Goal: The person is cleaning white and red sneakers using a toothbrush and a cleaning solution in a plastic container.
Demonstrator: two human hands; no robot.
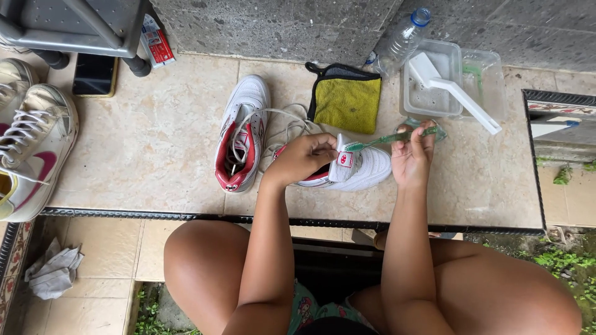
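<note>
Bare knees frame the tiled ledge (pixel 155 142), where the left hand (pixel 301 158) grips a white shoe (pixel 360 170) by its tongue. The right hand (pixel 413 155) pinches a green toothbrush (pixel 388 139) just above that shoe. The thin hold looks likely to slip, flicking grime toward the yellow cloth (pixel 346 102) behind the shoe.

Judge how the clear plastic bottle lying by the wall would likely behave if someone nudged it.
The plastic bottle lies on its side on the tiled ledge, so it would probably roll. It looks clear and mostly empty, so likely light and easily shifted. Its thin walls may dent if squeezed.
</note>
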